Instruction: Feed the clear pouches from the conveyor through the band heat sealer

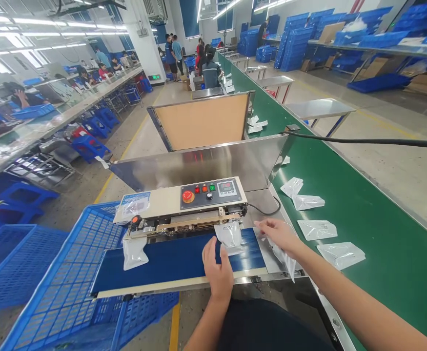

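Observation:
A band sealing machine [162, 202] with a dark blue conveyor belt [184, 261] stands in front of me. One clear plastic bag [230, 235] has its top edge at the sealing rail, and another plastic bag [134, 252] hangs at the rail's left end. My left hand [217, 270] is just below the first bag, fingers apart; whether a fingertip touches it I cannot tell. To the right, my right hand [277, 235] pinches a third plastic bag [285, 261], which dangles beside the belt's right end, partly hidden behind the hand.
A green conveyor [381, 287] runs along my right with several bags [341, 255] lying on it. Below the sealer at left stands a blue plastic crate [63, 273]. A steel panel [202, 163] rises behind the machine. People [211, 73] are farther off.

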### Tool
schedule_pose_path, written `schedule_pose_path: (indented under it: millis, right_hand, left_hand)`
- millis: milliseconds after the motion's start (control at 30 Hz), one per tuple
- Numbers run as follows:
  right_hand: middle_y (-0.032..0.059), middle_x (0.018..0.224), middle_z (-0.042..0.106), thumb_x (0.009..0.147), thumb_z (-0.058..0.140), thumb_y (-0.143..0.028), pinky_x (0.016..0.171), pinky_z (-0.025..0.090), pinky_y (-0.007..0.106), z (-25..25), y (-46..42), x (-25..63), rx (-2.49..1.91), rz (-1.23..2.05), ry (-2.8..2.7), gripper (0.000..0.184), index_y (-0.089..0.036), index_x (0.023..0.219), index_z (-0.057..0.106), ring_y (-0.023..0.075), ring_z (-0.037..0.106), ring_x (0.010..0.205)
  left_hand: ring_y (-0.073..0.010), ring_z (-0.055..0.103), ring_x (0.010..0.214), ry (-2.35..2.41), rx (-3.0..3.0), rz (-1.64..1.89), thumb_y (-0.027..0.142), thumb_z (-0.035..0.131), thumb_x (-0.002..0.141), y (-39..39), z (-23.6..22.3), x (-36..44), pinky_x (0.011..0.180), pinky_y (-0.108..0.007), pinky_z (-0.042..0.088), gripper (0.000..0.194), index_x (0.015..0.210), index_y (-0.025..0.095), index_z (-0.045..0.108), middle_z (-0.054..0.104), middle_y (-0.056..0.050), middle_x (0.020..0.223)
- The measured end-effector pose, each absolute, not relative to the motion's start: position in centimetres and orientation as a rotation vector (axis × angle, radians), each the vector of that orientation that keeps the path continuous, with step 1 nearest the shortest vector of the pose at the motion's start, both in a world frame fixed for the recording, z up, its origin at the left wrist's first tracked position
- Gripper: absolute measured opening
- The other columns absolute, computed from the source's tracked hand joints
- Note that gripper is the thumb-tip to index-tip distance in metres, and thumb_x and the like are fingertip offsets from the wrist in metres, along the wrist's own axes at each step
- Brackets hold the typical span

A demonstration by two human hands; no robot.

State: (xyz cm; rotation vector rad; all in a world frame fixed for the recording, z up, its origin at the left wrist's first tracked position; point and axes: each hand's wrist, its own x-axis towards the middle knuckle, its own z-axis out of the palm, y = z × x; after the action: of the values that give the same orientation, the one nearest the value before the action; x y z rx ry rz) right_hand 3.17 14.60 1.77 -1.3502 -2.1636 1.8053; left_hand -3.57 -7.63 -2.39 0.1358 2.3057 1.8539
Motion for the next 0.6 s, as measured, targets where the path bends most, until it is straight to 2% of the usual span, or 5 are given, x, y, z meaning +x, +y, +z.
schedule_pose_path:
  millis: [167, 333, 400, 467, 600]
  right_hand:
    - [0.0035, 0.077, 0.067, 0.082, 0.071, -0.076, 0.061, 0.049, 0.027, 4.6, 11.6, 3.8, -1.214, 1.991, -1.758, 0.054, -0.022, 0.083, 0.068, 0.0182, 0.061, 0.070]
    - [0.0102, 0.117, 0.075, 0.084, 0.069, -0.076, 0.087, 0.059, 0.034, 5.1, 12.1, 4.4, -1.031, 2.141, -1.573, 0.065, -0.024, 0.124, 0.074, 0.0255, 0.069, 0.106]
    - [0.0088, 0.114, 0.076, 0.081, 0.077, -0.073, 0.086, 0.057, 0.033, 4.3, 12.7, 5.7, -1.023, 2.128, -1.743, 0.061, -0.023, 0.117, 0.077, 0.0249, 0.069, 0.103]
    - [0.0062, 0.096, 0.076, 0.080, 0.077, -0.073, 0.075, 0.055, 0.032, 3.2, 12.9, 7.1, -1.035, 2.119, -1.911, 0.056, -0.021, 0.100, 0.079, 0.0216, 0.067, 0.086]
    - [0.0002, 0.063, 0.062, 0.078, 0.076, -0.072, 0.058, 0.044, 0.028, 0.5, 12.8, 8.4, -1.207, 1.969, -1.871, 0.054, -0.019, 0.072, 0.070, 0.0150, 0.054, 0.059]
  left_hand:
    - [-0.0314, 0.071, 0.104, 1.868, 0.559, 1.712, 0.046, 0.082, 0.084, -5.8, 0.7, 0.2, 0.091, -0.039, 0.057, 0.042, 0.119, 0.023, 0.082, 0.078, -0.014, 0.117]
    - [-0.0264, 0.069, 0.102, 1.681, 0.429, 1.814, 0.057, 0.060, 0.101, -2.3, 1.3, -0.5, 0.093, -0.034, 0.053, 0.050, 0.126, 0.017, 0.076, 0.078, -0.010, 0.113]
    - [-0.0222, 0.065, 0.085, 1.674, 0.363, 1.808, 0.065, 0.055, 0.101, -2.1, 0.9, -1.0, 0.078, -0.029, 0.051, 0.056, 0.112, 0.014, 0.078, 0.076, -0.008, 0.095]
    - [-0.0167, 0.053, 0.067, 1.745, 0.352, 1.759, 0.071, 0.053, 0.099, -2.3, 0.3, -1.3, 0.063, -0.026, 0.042, 0.062, 0.086, 0.015, 0.075, 0.065, -0.004, 0.073]
    - [-0.0115, 0.035, 0.057, 1.965, 0.308, 1.681, 0.071, 0.068, 0.089, -1.4, -1.3, -1.7, 0.055, -0.026, 0.028, 0.065, 0.054, 0.018, 0.056, 0.042, 0.003, 0.055]
